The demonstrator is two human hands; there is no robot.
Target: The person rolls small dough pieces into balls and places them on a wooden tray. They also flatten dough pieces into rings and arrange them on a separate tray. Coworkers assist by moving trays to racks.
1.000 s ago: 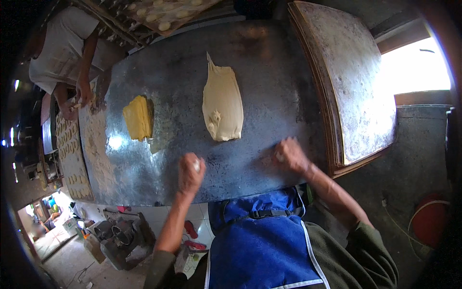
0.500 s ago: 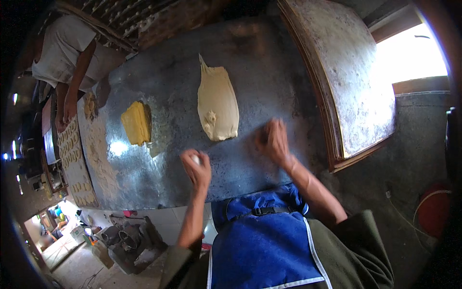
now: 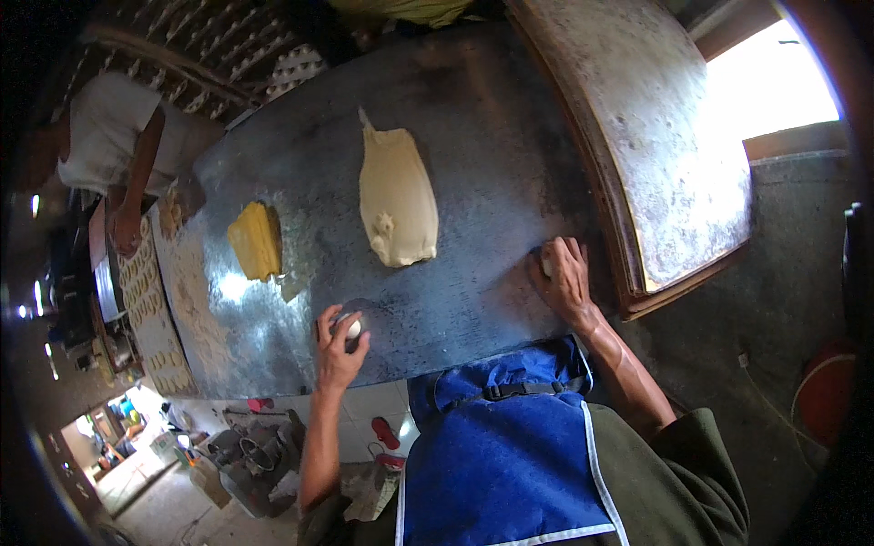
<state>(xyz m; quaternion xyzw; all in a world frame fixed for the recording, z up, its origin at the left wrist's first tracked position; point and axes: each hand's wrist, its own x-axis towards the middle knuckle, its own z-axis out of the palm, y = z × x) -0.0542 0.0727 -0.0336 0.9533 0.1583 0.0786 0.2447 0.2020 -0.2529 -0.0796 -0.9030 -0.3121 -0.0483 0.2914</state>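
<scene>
My left hand [image 3: 337, 357] is on the near part of the dark table, its fingers curled round a small white dough ball [image 3: 353, 327]. Farther right, my right hand [image 3: 566, 280] cups over the tabletop, and a bit of a pale dough ball [image 3: 547, 265] shows under its fingers. Beyond and between my hands lies a long flat slab of cream dough [image 3: 399, 196], with a thin tail at its far end and a small lump near its close end. A yellow block [image 3: 256, 241], slightly glossy, rests to the left of the slab.
Stacked boards or trays [image 3: 669, 155] line the right edge of the dark table [image 3: 492, 136]. At the far left, a co-worker's hand [image 3: 126, 232] is over a tray [image 3: 157, 314] with rows of small dough pieces. Dark containers [image 3: 250, 455] stand on the floor, lower left.
My hands have moved apart: the left slightly left and nearer, its fingers loosened round the ball, the right farther right toward the boards. The view has shifted a little.
</scene>
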